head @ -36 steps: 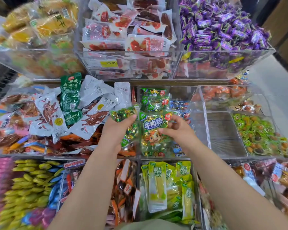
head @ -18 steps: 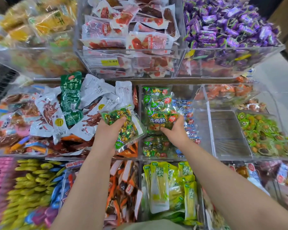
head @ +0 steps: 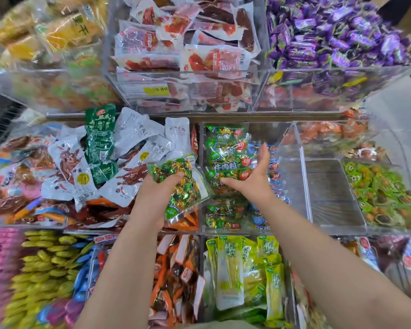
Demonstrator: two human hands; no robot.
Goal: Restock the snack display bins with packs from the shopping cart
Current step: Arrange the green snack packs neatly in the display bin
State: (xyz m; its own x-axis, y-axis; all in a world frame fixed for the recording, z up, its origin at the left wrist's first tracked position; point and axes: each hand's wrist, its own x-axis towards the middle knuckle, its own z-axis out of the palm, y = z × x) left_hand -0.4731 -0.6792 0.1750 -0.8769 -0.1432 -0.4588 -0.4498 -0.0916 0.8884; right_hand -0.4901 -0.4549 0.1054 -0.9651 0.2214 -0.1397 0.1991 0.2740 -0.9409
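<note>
Pack in hand (head: 184, 186): a clear pouch full of small sweets in green and gold foil, with a green label at its lower corner. It is tilted and held over the seam between two middle-shelf bins.

Left hand (head: 156, 195): grips the pouch from its left side, fingers (head: 173, 176) curled over its upper face.

Right hand (head: 252, 179): holds nothing. Its fingers are straight and spread, the thumb points up and the palm is turned toward the left. It sits over the stacked green packs (head: 226, 160), just beside the held pouch. Contact with the stack cannot be told.

Clear bin (head: 305, 191): the green packs lie in a column down its left part, with blue packs (head: 274, 167) beside them, partly hidden behind the right hand.

Surroundings:
- Left bin: white pouches (head: 138, 141) and a green pouch (head: 100, 143), heaped loosely.
- Far right: small green-and-orange sweets (head: 384, 193).
- Shelf above: red-and-white packs (head: 199, 55), purple wrapped candies (head: 337, 34) and a yellow price label (head: 157, 90).
- Shelf below: tall yellow-green pouches (head: 230, 271) standing upright, between the two forearms.
</note>
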